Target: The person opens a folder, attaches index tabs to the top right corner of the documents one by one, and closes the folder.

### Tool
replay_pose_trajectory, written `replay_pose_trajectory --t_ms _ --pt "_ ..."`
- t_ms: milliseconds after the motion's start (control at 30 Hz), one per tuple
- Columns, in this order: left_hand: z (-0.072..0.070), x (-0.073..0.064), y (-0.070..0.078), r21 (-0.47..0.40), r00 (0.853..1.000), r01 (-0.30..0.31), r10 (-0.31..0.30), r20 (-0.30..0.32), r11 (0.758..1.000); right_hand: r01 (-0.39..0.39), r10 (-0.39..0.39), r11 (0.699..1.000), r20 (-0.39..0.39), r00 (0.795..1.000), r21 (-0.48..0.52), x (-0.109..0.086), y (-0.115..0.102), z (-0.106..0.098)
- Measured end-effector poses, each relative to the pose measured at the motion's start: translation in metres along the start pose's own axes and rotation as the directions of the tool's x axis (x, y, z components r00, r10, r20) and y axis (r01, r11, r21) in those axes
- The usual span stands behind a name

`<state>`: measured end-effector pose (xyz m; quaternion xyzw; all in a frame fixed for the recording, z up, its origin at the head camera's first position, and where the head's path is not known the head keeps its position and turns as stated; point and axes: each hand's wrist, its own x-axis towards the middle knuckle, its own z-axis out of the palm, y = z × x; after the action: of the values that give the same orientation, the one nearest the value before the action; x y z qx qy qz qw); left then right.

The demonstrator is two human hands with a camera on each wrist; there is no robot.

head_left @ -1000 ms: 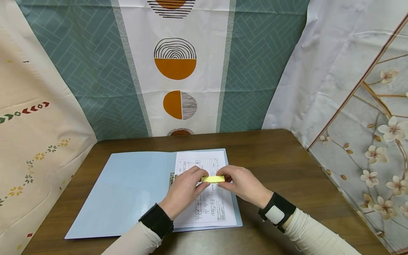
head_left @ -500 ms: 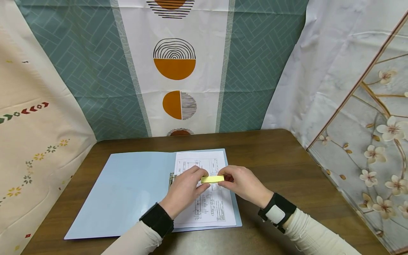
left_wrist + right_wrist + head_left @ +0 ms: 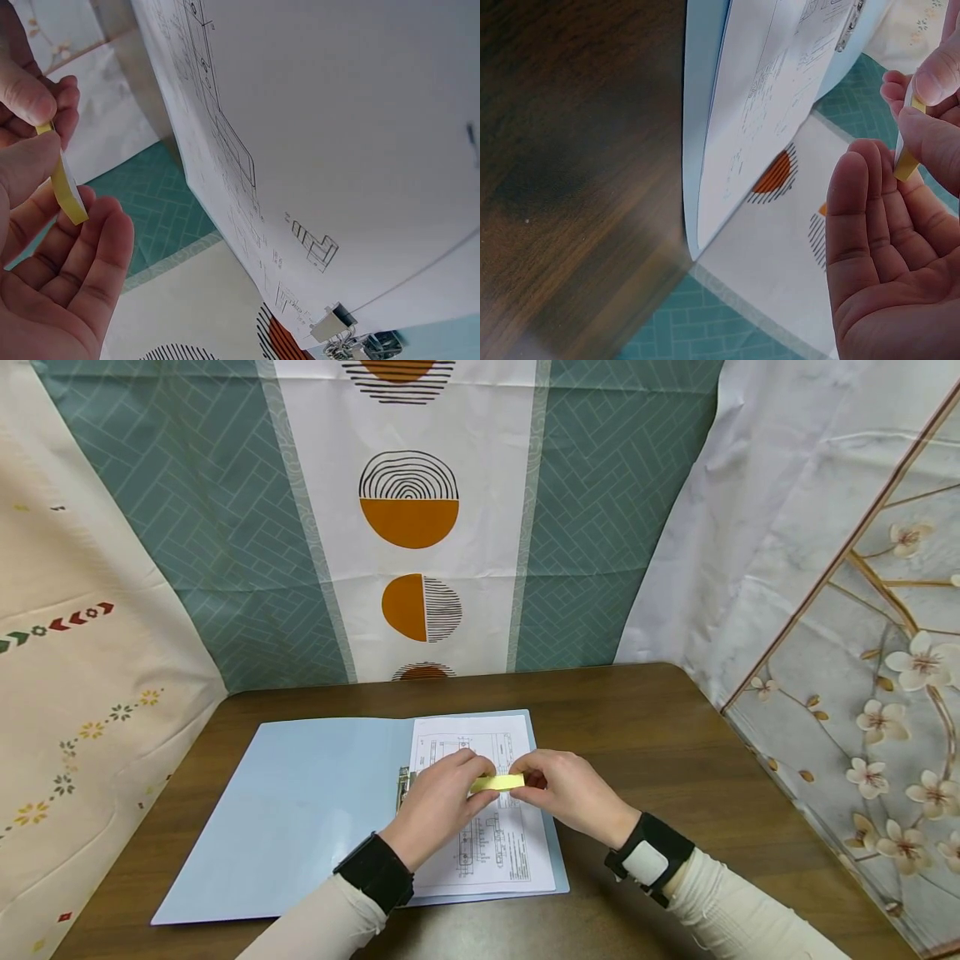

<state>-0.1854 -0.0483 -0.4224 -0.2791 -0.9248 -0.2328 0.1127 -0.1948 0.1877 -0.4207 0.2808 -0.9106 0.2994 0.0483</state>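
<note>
Between my two hands is a narrow yellow sticky-note strip, held level above printed sheets of line drawings. My left hand pinches its left end between thumb and fingers. At the opposite end, the thumb and fingers of my right hand pinch it too. The left wrist view shows the strip with a yellow face and a pale side, bent slightly. In the right wrist view, the end of the strip shows beside the thumb. Fingertips hide both ends in the head view.
The sheets lie in the right half of an open light-blue folder. A metal clip sits by its spine, partly behind my left hand. Brown wooden table surrounds the folder. Patterned cloths hang behind and at both sides.
My left hand has shifted slightly right along the strip, so a little less yellow shows between the hands. The right hand barely moves, and the folder stays put.
</note>
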Motion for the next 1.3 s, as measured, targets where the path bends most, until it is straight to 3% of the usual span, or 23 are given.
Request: replay_pose_trajectory --t_ms 233,700,1033,1200,1300 --pt "0.0005 -0.0009 -0.0034 -0.014 1.000 0.007 -0.007 0.007 1.000 -0.010 0.010 1.000 0.004 1.000 0.000 -0.0005 -0.0003 -0.0007" --pt "0.0017 -0.0017 -0.0083 -0.072 0.992 0.118 -0.115 0.048 0.990 -0.026 0.026 1.000 -0.006 1.000 0.017 -0.0016 0.0018 -0.0029" --pt "0.0002 -0.0023 -0.0091 -0.125 0.990 0.137 -0.131 0.060 0.983 -0.027 0.027 1.000 -0.005 1.000 0.010 0.0000 0.0008 -0.0082" --pt "-0.0001 -0.0032 -0.0095 -0.127 0.990 0.134 -0.128 0.052 0.983 0.021 -0.022 0.999 -0.033 0.999 -0.046 -0.0005 -0.0002 -0.0088" --pt "0.0009 -0.0034 -0.0098 -0.129 0.992 0.123 -0.118 0.048 0.984 0.113 -0.123 0.983 -0.064 0.990 -0.146 -0.0008 0.0003 -0.0081"
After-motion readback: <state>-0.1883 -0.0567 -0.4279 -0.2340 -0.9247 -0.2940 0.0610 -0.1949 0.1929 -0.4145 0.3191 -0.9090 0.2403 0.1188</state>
